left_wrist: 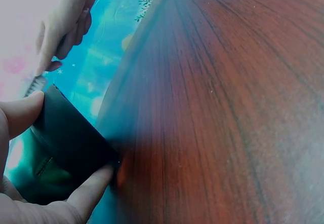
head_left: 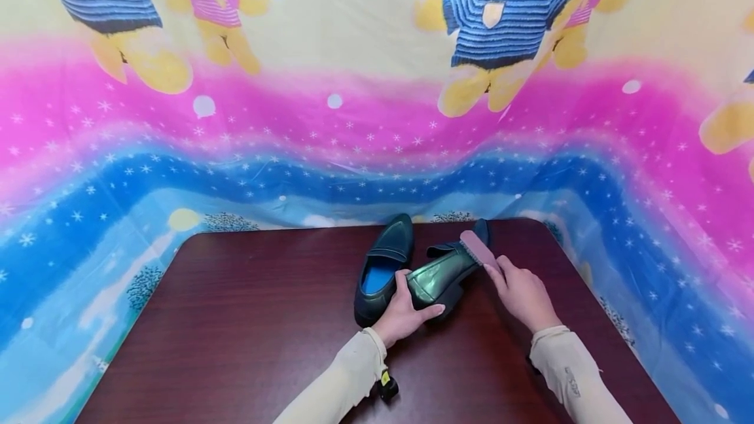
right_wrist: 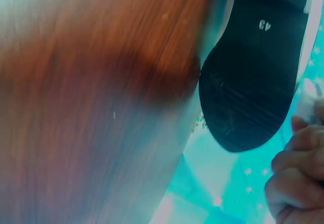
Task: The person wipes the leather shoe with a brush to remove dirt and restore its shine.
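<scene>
A dark green leather loafer (head_left: 436, 278) is tipped on its side, its toe pointing to the back right. My left hand (head_left: 405, 316) grips it round the heel, thumb and fingers on opposite sides. In the left wrist view the black heel block (left_wrist: 73, 133) sits between thumb and finger. My right hand (head_left: 526, 293) holds a pink-backed brush (head_left: 478, 249) by its handle, bristles down at the shoe's front part. The right wrist view shows the loafer's black sole (right_wrist: 248, 87), marked 43, beside my curled fingers (right_wrist: 296, 178).
A matching loafer (head_left: 393, 241) with a blue insole stands upright just left of the held one. Both are towards the back of a dark red-brown wooden table (head_left: 265, 319). A patterned cloth (head_left: 377, 142) with bears and snowflakes hangs close behind and along the sides.
</scene>
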Tool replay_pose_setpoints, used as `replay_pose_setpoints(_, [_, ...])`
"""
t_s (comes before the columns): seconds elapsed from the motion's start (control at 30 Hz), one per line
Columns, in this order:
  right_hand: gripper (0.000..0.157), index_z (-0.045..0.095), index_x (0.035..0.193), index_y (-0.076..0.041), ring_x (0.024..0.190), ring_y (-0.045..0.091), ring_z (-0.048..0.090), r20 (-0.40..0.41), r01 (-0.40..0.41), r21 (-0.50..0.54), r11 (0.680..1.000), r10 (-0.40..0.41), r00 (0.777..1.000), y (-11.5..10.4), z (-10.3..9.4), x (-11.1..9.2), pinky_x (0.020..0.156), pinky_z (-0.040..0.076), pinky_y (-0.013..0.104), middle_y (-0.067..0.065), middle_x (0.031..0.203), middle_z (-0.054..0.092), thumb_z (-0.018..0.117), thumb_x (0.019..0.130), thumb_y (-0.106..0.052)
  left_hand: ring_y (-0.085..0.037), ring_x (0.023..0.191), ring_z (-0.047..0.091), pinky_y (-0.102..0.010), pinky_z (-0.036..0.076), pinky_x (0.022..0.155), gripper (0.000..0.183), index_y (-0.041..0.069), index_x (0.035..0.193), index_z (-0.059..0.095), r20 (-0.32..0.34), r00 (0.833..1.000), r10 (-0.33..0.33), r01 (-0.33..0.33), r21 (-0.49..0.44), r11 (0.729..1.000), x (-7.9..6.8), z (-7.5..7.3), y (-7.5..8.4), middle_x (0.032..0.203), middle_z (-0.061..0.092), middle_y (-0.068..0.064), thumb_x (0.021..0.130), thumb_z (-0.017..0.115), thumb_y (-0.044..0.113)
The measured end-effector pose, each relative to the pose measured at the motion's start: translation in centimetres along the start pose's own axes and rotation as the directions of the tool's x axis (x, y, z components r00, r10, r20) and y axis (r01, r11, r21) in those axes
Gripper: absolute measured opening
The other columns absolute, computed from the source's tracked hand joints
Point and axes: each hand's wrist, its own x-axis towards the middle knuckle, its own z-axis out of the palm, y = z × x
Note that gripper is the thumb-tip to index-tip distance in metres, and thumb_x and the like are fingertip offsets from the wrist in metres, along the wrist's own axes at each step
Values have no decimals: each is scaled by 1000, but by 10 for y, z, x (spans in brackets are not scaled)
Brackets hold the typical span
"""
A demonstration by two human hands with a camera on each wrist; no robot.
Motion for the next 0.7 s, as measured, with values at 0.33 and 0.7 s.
replay_pose_setpoints(0.33, [16,56,94,-22,50,-2,37,41,290,-39,956,-288,957,-30,5,-9,54,36,23,-16,57,35,68,101,-30,-29,129,53,-54,46,111,95,15,151,18,1,1000,12,-12,-3,1000,1,0,0,141,52,-14,88,83,43])
replay_pose_setpoints(0.7, [12,64,101,-18,52,3,42,-13,251,-67,966,-253,967,-5,11,-4,56,42,29,-13,58,43,74,97,-23,-30,131,52,-54,46,110,94,17,152,17,5,1000,-1,1,-10,1000,-1,-1,2,143,51,-14,88,82,43])
